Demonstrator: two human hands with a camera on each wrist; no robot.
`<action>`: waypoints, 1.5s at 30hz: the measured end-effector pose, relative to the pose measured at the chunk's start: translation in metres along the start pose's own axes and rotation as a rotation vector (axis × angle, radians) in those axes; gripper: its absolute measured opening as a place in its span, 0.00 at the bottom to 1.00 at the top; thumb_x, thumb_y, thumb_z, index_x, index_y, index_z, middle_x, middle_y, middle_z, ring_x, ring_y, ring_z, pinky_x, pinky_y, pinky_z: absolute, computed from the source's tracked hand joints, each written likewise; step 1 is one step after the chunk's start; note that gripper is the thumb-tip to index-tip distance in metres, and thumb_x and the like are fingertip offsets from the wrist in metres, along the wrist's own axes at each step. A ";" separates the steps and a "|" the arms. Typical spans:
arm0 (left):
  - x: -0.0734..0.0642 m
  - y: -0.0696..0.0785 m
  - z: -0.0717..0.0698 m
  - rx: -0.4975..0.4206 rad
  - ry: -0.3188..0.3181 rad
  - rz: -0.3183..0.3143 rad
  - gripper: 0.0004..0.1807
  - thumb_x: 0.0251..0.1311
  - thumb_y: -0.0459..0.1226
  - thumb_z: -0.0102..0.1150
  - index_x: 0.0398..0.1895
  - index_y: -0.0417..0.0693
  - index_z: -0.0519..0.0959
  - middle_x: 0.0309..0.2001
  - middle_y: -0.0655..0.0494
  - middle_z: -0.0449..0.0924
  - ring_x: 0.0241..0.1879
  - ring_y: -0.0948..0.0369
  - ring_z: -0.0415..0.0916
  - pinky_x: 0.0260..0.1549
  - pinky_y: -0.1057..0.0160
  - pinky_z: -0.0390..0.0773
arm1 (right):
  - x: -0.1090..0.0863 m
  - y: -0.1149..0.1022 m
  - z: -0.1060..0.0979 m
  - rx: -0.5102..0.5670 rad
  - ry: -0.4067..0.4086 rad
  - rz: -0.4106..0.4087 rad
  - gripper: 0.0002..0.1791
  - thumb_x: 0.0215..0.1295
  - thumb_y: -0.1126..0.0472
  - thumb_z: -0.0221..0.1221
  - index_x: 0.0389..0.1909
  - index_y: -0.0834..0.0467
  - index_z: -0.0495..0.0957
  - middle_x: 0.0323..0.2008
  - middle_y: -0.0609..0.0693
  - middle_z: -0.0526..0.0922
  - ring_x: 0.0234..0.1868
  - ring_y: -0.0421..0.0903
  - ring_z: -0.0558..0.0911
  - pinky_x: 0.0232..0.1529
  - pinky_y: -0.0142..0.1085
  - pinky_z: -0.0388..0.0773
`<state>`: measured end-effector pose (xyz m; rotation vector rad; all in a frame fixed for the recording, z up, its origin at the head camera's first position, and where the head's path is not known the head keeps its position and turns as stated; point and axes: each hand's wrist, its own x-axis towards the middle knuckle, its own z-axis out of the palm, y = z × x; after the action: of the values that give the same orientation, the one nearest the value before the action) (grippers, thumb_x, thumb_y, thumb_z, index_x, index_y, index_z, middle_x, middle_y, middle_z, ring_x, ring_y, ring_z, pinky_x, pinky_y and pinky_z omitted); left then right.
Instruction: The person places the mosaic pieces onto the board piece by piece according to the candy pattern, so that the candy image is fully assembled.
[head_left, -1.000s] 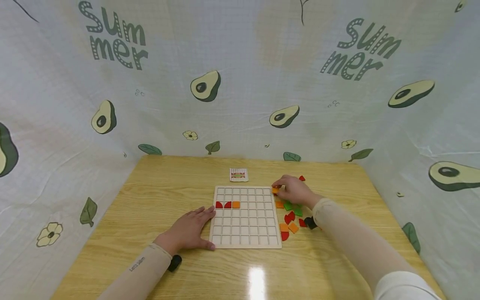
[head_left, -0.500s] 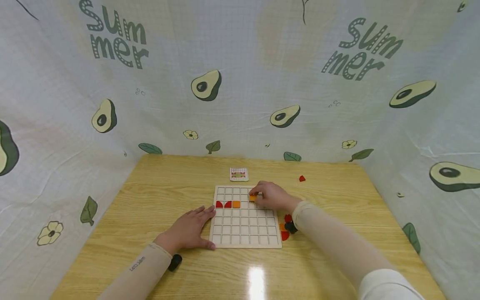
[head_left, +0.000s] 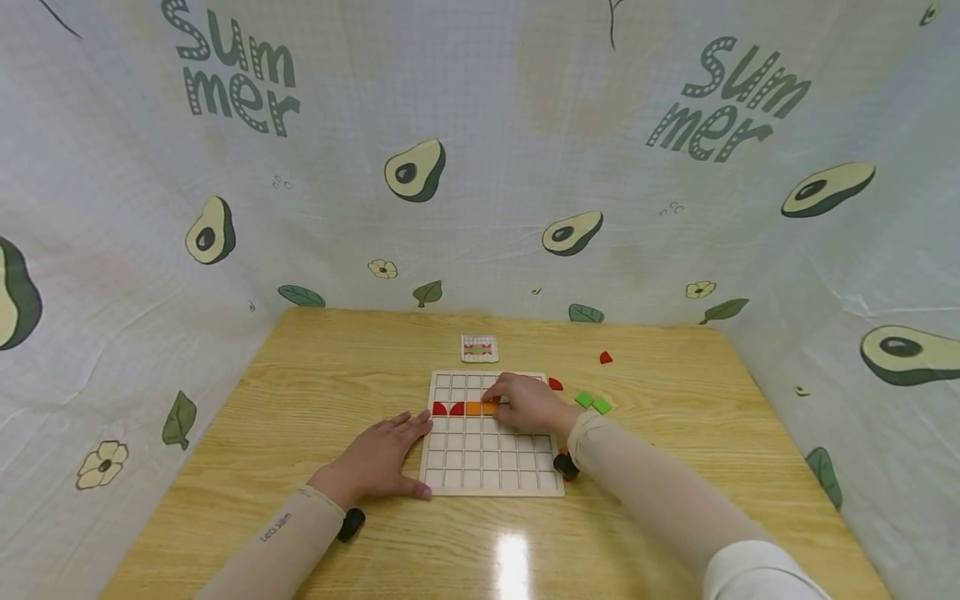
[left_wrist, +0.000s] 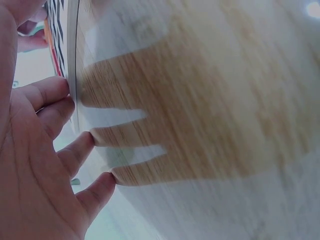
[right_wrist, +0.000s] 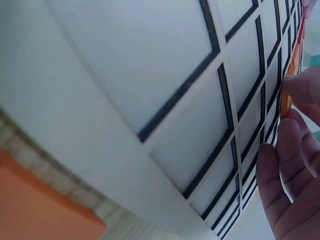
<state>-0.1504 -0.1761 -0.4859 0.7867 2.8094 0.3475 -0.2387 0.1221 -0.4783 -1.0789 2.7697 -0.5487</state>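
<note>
Nearest, the person's left forearm is reaching in over the tabletop [head_left: 390, 554], a dark wrist device [head_left: 350, 525] showing beneath it. The left hand [head_left: 381, 461] is lying flat with its fingers straight and spread, holding nothing; its thumb and index tip are touching the left edge of the gridded board [head_left: 492, 461], seemingly steadying it.

At the board's right edge, red and orange pieces are lying partly hidden behind the right wrist's dark device [head_left: 566, 465]. Farther in, the right hand [head_left: 531, 407] is bending over the grid, thumb and fingers pinching an orange tile [head_left: 490, 409]. That tile is sitting in the third row from the far edge, just beside a placed orange tile [head_left: 473, 409], with two red quarter-round pieces [head_left: 457, 409] continuing the row leftward. The two hands are staying well apart.

So the step in hand, I judge, is seating this fourth piece in its cell. Whether it is already lying flat I cannot tell, since the fingers are covering part of it. The next move is probably calling for squaring it within the grid lines, then a light release that is sparing the neighbouring tile a nudge.

Past the right hand, two green tiles [head_left: 602, 406] are waiting on the table, and a red piece [head_left: 556, 384] is lying by the board's far right corner. Farthest, a patterned card [head_left: 479, 348] is lying beyond the board, with another red piece [head_left: 605, 357] off to its right.
</note>
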 end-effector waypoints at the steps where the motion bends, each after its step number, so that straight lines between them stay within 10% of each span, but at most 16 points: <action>1: 0.000 0.000 0.000 -0.006 0.001 0.002 0.61 0.42 0.72 0.66 0.76 0.49 0.62 0.77 0.56 0.56 0.74 0.47 0.53 0.66 0.41 0.60 | 0.000 0.000 0.000 -0.003 -0.002 0.001 0.17 0.65 0.62 0.61 0.53 0.49 0.84 0.47 0.44 0.80 0.39 0.40 0.77 0.43 0.38 0.77; 27: 0.000 0.001 0.003 -0.002 0.007 0.011 0.61 0.43 0.72 0.66 0.76 0.48 0.62 0.76 0.55 0.56 0.73 0.46 0.54 0.66 0.40 0.59 | -0.004 0.006 -0.002 0.001 -0.017 0.037 0.16 0.66 0.60 0.62 0.54 0.50 0.84 0.47 0.43 0.80 0.39 0.40 0.77 0.43 0.37 0.76; 45: 0.000 -0.001 0.003 0.008 0.008 0.014 0.61 0.43 0.73 0.64 0.76 0.49 0.62 0.77 0.56 0.55 0.74 0.46 0.54 0.66 0.41 0.59 | -0.047 0.066 -0.037 -0.034 0.070 0.183 0.18 0.63 0.60 0.66 0.54 0.56 0.84 0.44 0.49 0.81 0.32 0.43 0.73 0.36 0.36 0.75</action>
<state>-0.1504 -0.1766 -0.4891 0.8081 2.8161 0.3432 -0.2544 0.2087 -0.4696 -0.8154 2.9082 -0.5271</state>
